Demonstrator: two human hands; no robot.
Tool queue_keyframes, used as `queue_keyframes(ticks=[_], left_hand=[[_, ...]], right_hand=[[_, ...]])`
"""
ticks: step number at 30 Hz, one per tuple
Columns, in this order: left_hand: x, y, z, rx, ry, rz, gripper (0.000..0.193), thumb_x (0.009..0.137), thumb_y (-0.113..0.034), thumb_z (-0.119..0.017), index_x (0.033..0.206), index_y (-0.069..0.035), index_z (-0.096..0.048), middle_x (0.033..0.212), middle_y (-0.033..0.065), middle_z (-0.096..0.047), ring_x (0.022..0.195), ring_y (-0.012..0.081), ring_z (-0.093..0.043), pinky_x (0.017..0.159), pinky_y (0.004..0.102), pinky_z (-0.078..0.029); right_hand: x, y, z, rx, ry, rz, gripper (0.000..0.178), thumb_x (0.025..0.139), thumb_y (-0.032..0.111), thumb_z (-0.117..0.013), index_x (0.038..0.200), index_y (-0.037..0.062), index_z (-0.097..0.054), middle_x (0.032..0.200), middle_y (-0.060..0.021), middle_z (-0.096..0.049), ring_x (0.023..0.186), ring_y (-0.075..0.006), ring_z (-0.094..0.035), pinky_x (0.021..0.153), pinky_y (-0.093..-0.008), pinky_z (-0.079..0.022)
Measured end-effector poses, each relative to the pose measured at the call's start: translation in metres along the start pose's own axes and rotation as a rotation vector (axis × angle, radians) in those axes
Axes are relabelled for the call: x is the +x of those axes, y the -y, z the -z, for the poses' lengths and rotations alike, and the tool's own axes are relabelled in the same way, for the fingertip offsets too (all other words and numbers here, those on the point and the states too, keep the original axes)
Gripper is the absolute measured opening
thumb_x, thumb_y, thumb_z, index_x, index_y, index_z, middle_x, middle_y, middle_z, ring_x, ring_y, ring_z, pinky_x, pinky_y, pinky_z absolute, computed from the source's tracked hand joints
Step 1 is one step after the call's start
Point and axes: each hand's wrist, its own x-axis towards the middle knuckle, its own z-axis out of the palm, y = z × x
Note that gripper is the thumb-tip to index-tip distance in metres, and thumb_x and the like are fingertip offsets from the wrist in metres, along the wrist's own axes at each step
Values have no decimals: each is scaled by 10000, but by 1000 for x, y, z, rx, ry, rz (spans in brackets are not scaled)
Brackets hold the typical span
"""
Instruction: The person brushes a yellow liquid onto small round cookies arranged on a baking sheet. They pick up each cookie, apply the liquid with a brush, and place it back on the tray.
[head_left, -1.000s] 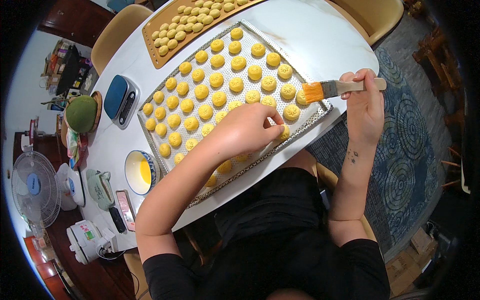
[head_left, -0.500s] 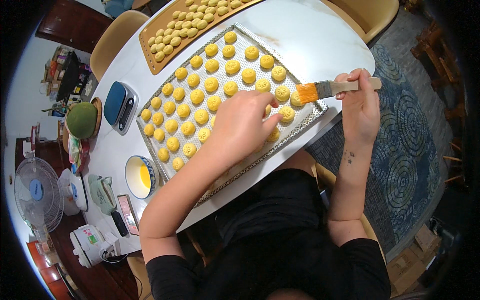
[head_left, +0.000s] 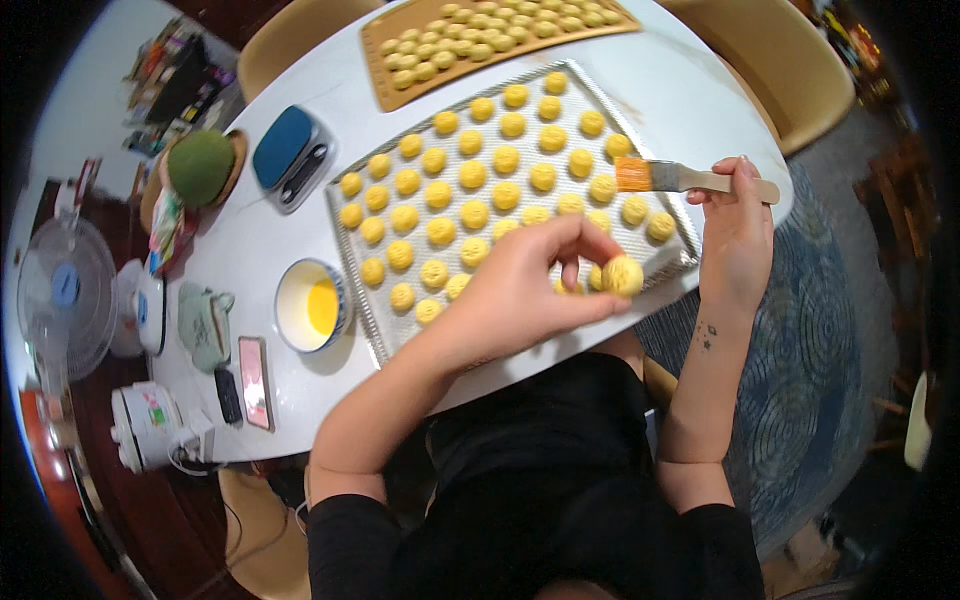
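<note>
My left hand (head_left: 525,285) pinches one small round yellow pastry (head_left: 623,276) between thumb and fingers, above the near right edge of the baking tray (head_left: 652,266). A pattern is pressed into its top. On the perforated metal tray stand rows of the same yellow pastries (head_left: 474,213); my left hand hides some of them. My right hand (head_left: 738,235) is closed around the wooden handle of a pastry brush (head_left: 690,179). Its orange bristles point left, over the tray's right side, beside a pastry. Whether they touch it I cannot tell.
A blue-rimmed bowl (head_left: 345,312) with yellow liquid stands left of the tray. Farther left are a phone (head_left: 255,383), a black case (head_left: 228,396), a green cloth pouch (head_left: 204,325) and a kitchen scale (head_left: 285,148). A tan tray (head_left: 388,94) of yellow balls lies at the back.
My left hand has lifted a pastry off the tray and moved toward the near right. The brush stays in my right hand. The whole view has shifted and turned a little.
</note>
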Motion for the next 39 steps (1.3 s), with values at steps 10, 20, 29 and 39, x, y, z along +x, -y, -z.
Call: queue_keyframes(ticks=[10,20,29,39], left_hand=[[-166,66,32,-660,-464,65,400,741,-5,-662,1119,56,-546,1027,99,-608,935,138,-564,826,250,-437],[-221,97,40,-688,-719,-66,520,880,-207,-523,1288,77,-371,1047,127,-587,914,104,-525,777,224,-394],[-199,93,35,-781,-816,-125,532,855,-235,-566,1272,35,-376,1076,145,-561,838,117,-490,763,221,-377],[-184,108,39,-1416,-686,-269,279,871,-179,-576,1100,-46,-489,1014,84,-558,785,120,-471,692,231,-393]], right_hand=[[-75,-71,-197,-418,966,68,191,822,214,-560,807,30,-608,655,-84,-615,624,-190,-603,585,-314,-437],[-107,-108,-241,-678,1156,319,165,821,190,-534,807,49,-618,651,-84,-608,629,-226,-586,673,-346,-421],[-81,-102,-213,-476,746,-211,225,857,177,-518,828,-40,-569,659,-72,-606,584,-114,-602,538,-238,-441],[-78,-92,-193,-304,668,-211,190,892,158,-494,864,-26,-532,767,-75,-583,643,-146,-606,607,-246,-460]])
